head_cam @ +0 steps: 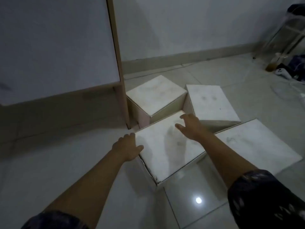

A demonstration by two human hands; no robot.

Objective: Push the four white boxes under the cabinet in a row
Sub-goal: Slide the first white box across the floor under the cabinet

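Head view showed four boxes [156,95] clustered on the floor [79,162] by the right corner of the cabinet [57,47]. The left hand [127,147] gripped the near box [165,149] at its left edge; the right hand [189,126] lay spread on its top.

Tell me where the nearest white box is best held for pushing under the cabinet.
Press flat palms on the near-right wall of the nearest box, coming from the right, opposite the cabinet. It is plain-sided, without handles, turned corner-on, and the cabinet's gap lies to its left.
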